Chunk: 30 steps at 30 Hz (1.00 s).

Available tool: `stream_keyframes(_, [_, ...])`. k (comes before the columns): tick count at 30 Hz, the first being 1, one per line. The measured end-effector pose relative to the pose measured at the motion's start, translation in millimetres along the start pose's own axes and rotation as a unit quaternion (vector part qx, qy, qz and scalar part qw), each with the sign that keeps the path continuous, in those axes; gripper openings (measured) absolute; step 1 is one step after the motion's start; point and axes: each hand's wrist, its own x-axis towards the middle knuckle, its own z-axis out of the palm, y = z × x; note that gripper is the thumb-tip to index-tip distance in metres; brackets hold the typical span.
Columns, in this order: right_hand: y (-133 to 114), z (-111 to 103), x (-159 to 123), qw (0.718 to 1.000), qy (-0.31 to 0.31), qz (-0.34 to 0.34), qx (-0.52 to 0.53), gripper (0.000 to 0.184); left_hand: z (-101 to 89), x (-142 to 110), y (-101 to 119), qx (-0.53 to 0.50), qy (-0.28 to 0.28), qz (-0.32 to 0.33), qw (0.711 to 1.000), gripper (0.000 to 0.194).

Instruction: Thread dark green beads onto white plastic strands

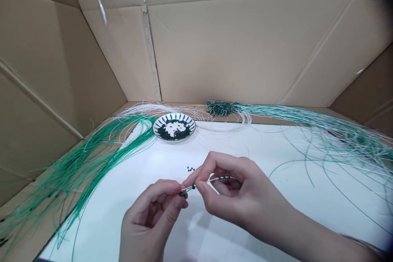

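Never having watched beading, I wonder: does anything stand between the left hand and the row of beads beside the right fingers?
Yes: the right hand. Its thumb and index finger pinch the white strand between the left hand and the row of dark beads. A separate dark bead lies between, just short of that pinch.

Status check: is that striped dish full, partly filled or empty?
Partly filled: dark beads lie in an uneven ring inside the striped dish, leaving much of its white middle showing.
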Motion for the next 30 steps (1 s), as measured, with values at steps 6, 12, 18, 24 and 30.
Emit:
stream_keyframes(6, [4.2,0.3,-0.6,0.999,0.003,-0.024,-0.028,0.007,0.1,-1.3,-0.5,0.016,-0.005,0.016,1.0,0.012])
stream_keyframes(12, [11.8,1.7,-3.2,0.985,0.019,-0.119,-0.123,0.006,5.6,-1.8,3.4,0.042,-0.009,0.05,0.998,0.009])
stream_keyframes(18, [12.7,0.3,-3.5,0.972,0.004,-0.174,-0.155,0.009,5.9,-5.4,5.2,0.058,0.035,0.052,0.996,0.013])
stream_keyframes(24, [13.9,1.5,-3.2,0.967,0.011,-0.193,-0.167,0.01,14.0,-7.0,10.0,0.039,0.083,-0.01,0.996,0.026])
stream_keyframes(30, [12.1,1.7,-3.0,0.967,0.008,-0.2,-0.158,0.012,19.3,-9.0,12.6,0.035,0.095,-0.012,0.995,0.029])
